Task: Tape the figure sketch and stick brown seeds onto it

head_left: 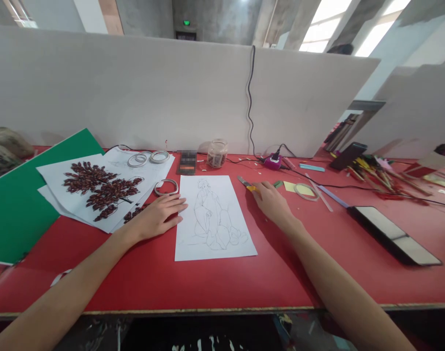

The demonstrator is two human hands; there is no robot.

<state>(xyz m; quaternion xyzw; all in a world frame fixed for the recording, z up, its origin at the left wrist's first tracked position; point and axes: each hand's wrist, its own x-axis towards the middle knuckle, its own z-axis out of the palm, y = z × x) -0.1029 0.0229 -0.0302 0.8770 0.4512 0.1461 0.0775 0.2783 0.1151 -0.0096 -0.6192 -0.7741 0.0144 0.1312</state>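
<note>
A white sheet with a line drawing of a seated figure (pixel 215 219) lies flat on the red table between my hands. My left hand (pixel 158 214) rests at its left edge, fingers stretched out and slightly spread, fingertips touching the paper. Just beyond these fingers lies a tape roll (pixel 167 181). To the right of the sheet, my right hand (pixel 272 201) has its fingers closed on a yellow utility knife (pixel 249 185), whose blade end points away to the left. The fingers partly cover the knife's handle. Near the knuckles is a small green object (pixel 278 184).
At left are a green board (pixel 21 214) and papers bearing dark red seed-like pieces (pixel 112 192). Along the back stand a glass jar (pixel 217 153) and a purple plug adapter (pixel 273 161) with black cables. At right lie a tape ring (pixel 306 192) and an open black case (pixel 394 235).
</note>
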